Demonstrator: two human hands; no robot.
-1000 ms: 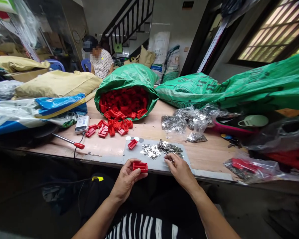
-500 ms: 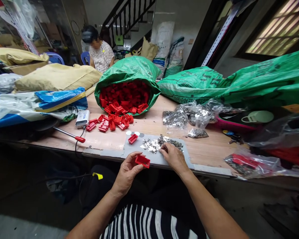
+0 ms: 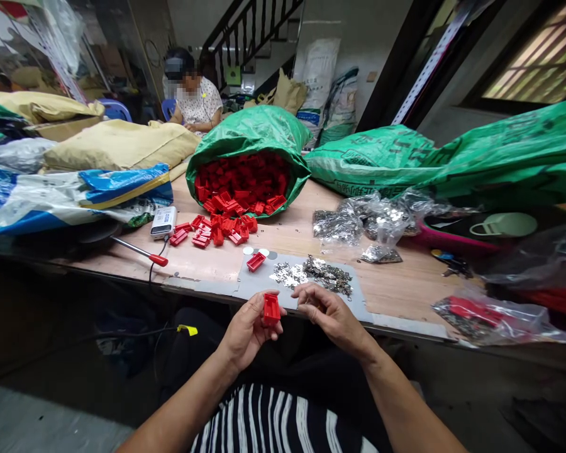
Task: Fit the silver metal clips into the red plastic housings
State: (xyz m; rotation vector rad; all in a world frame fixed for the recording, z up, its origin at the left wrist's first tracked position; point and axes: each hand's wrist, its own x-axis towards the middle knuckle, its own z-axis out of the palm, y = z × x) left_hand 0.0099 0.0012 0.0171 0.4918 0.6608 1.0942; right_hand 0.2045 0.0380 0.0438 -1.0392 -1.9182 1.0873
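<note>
Between the thumb and fingers of my left hand (image 3: pixel 251 328) is a small red plastic case (image 3: pixel 271 308), its hollow side turned up toward me. My right hand (image 3: pixel 327 311) hovers just right of it, fingers curled in a pinch; whatever they hold is too small to make out. Beyond both hands, a grey mat (image 3: pixel 361 302) carries a pile of small shiny metal pieces (image 3: pixel 290 274) and a darker heap of metal pieces (image 3: pixel 330 275). Another red case (image 3: pixel 255 262) lies at the mat's left corner.
A green sack (image 3: pixel 259 123) spills red cases (image 3: pixel 233 229) onto the table. Bags of metal parts (image 3: pixel 337 226) lie at the right. A white device (image 3: pixel 163 223) and a red-tipped lever (image 3: pixel 141 250) are at the left. Across the table sits a person (image 3: pixel 195 100).
My right hand has lifted off the metal pile and come nearer to my left hand. The red case in my left hand has been turned more upright. The view has shifted slightly.
</note>
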